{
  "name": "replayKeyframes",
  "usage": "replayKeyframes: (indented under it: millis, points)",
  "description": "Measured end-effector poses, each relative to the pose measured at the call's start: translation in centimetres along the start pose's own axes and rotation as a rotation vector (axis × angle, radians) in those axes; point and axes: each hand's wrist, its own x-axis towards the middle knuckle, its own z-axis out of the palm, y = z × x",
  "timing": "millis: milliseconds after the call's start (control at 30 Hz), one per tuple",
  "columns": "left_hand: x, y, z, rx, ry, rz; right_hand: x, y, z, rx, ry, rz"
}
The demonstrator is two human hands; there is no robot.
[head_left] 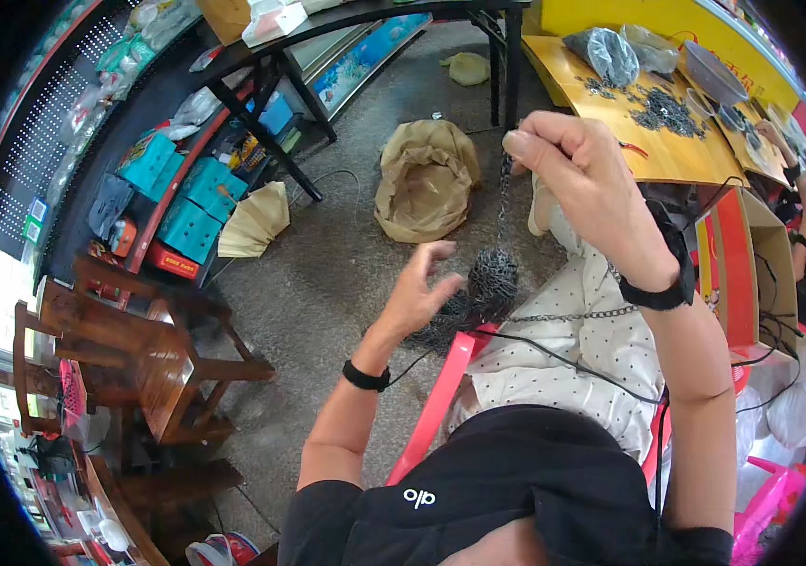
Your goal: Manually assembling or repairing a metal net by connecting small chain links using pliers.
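Note:
My right hand (584, 179) is raised over my right leg, its thumb and fingers pinched on the upper end of a dark metal chain (504, 203). The chain hangs straight down to a tangled bundle of chain (494, 275). Left of that bundle, my left hand (419, 294) is open, thumb and fingers apart, holding nothing. More dark chain lies heaped below it, partly hidden by the hand. A strand of chain also crosses my white dotted trousers (578, 363).
A paper sack (427, 179) with its mouth open stands on the floor ahead. Metal pieces (665, 111) lie on a wooden table at the right, near another person's hands. Wooden chairs (162, 363) stand at the left, a cardboard box (747, 264) at the right. Cords run from my wristbands.

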Motion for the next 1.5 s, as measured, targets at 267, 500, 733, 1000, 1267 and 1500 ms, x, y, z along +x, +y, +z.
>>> replayKeyframes:
  millis: [267,500,733,1000,1267,1500]
  points:
    - [1.5,-0.1,2.3,-0.148,-0.132,0.083,1.3,-2.6,-4.0,0.011,0.091,0.118]
    - [2.1,3.3,-1.0,0.329,0.271,0.315,-0.4,3.9,-6.4,-0.002,0.152,0.298]
    - [2.1,3.7,-2.7,-0.358,0.212,0.034,-3.2,9.1,2.3,0.183,-0.534,0.582]
    - [2.0,5.0,-3.9,-0.597,0.205,-0.014,-4.0,12.9,9.3,0.694,-0.766,0.685]
    - [1.8,5.2,-6.7,0.113,-0.252,0.016,-3.1,10.6,5.9,-0.099,-0.134,0.250]
    - [1.8,5.3,-7.2,0.448,-0.023,-0.042,-3.8,11.4,6.0,-0.621,-0.092,-0.160]
